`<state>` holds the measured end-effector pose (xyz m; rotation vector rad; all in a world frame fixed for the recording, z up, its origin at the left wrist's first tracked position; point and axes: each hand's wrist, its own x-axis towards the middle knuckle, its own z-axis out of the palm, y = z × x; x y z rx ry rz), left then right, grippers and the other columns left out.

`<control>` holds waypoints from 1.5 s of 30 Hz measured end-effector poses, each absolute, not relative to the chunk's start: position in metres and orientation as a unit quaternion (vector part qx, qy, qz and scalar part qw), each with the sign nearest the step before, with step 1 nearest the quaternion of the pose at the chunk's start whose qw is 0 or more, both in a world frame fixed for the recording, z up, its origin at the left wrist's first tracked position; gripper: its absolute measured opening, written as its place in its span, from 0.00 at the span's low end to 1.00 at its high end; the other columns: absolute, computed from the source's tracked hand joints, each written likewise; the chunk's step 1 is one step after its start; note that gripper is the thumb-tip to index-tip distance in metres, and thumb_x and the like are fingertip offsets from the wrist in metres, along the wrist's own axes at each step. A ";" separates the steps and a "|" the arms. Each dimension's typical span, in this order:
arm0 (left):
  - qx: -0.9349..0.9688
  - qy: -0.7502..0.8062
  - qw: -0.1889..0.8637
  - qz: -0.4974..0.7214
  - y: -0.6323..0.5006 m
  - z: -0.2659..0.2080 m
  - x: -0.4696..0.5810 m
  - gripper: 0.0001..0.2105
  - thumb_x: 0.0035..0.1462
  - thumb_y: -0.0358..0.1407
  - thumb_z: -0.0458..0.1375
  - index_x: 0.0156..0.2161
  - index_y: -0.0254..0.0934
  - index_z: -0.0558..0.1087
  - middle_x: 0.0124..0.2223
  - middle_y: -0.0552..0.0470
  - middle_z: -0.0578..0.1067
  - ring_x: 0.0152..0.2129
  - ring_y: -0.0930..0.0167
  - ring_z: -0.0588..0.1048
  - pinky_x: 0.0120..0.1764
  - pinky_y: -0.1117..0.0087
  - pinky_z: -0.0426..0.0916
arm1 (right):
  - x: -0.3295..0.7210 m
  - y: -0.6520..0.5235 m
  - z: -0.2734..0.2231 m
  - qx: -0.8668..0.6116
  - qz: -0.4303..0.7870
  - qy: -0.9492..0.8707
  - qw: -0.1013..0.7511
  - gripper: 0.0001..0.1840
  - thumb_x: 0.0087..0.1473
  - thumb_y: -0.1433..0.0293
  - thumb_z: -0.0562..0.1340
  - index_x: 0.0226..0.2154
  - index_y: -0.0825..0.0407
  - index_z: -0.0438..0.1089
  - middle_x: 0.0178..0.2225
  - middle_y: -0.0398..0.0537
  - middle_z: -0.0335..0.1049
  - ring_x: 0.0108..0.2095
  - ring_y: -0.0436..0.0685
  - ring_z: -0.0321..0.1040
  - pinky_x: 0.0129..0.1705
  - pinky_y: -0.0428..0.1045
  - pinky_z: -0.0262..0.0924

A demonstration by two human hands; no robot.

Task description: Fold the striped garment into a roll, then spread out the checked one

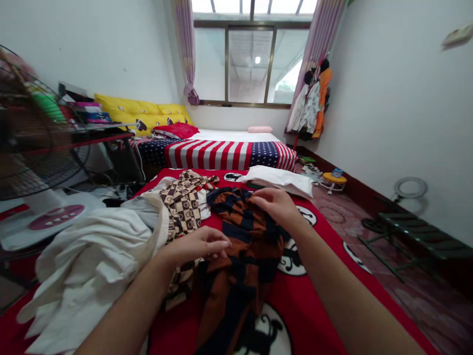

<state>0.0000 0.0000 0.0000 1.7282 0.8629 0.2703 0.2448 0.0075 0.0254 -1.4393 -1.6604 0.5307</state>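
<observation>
A navy and rust-brown striped garment [240,229] lies crumpled on the red blanket in front of me; its kind is unclear. My right hand [277,207] pinches its upper right part between thumb and fingers. Over its left side hovers my left hand [201,244], fingers loosely bent and thumb apart, with nothing visible in them. Just left of the striped garment is a beige and brown checked garment [183,202] with a printed face pattern. A heap of cream-white cloth [99,256] spreads farther left, partly behind my left forearm.
Folded white cloth [279,180] lies at the far end of the red blanket [306,305]. A fan [40,133] stands close on the left beside a cluttered desk. Beyond is a bed [221,153]; a green-framed bench [424,236] and yellow stool [334,180] stand right.
</observation>
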 end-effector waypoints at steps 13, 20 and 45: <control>0.651 0.421 0.575 0.260 0.008 -0.019 0.019 0.24 0.45 0.49 0.63 0.41 0.31 0.72 0.34 0.45 0.77 0.27 0.70 0.76 0.29 0.73 0.68 | 0.240 -0.023 -0.040 -0.722 0.030 -0.652 0.230 0.07 0.52 0.70 0.59 0.31 0.49 0.74 0.35 0.47 0.74 0.36 0.58 0.71 0.34 0.49 0.56; 0.515 0.430 0.636 0.381 0.003 -0.016 0.022 0.35 0.51 0.54 0.59 0.60 0.41 0.58 0.49 0.44 0.75 0.37 0.65 0.78 0.35 0.67 0.74 | 0.175 -0.061 -0.008 -0.417 0.200 -0.758 0.460 0.07 0.56 0.74 0.58 0.32 0.51 0.71 0.35 0.45 0.71 0.37 0.52 0.68 0.40 0.45 0.59; 0.798 0.424 0.350 0.248 0.011 0.033 -0.041 0.20 0.46 0.41 0.63 0.46 0.41 0.76 0.44 0.52 0.78 0.42 0.62 0.75 0.46 0.68 0.68 | 0.280 -0.034 -0.013 -0.687 0.193 -0.684 0.152 0.10 0.50 0.70 0.59 0.34 0.50 0.76 0.30 0.45 0.75 0.34 0.56 0.71 0.32 0.46 0.59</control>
